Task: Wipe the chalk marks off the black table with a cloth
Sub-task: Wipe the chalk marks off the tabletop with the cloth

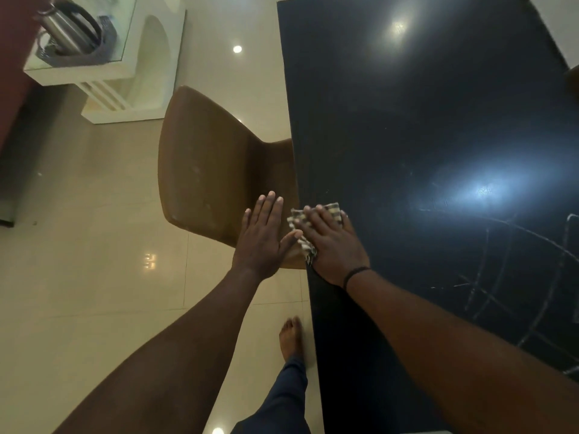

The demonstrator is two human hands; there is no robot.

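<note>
the right hand (333, 242) lies flat, fingers straight, pressing a checked cloth (308, 228) at the black table's (423, 120) left edge. the left hand (261, 238), spread flat, hangs beside it over the brown chair (213, 170). chalk marks (507, 277) remain to the right.

Dim, wide-angle-warped view, ceiling-light glare on glossy black table (407, 126) and floor (94, 214).

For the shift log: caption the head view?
Right hand presses checked cloth at black table edge; chalk marks remain.
</note>
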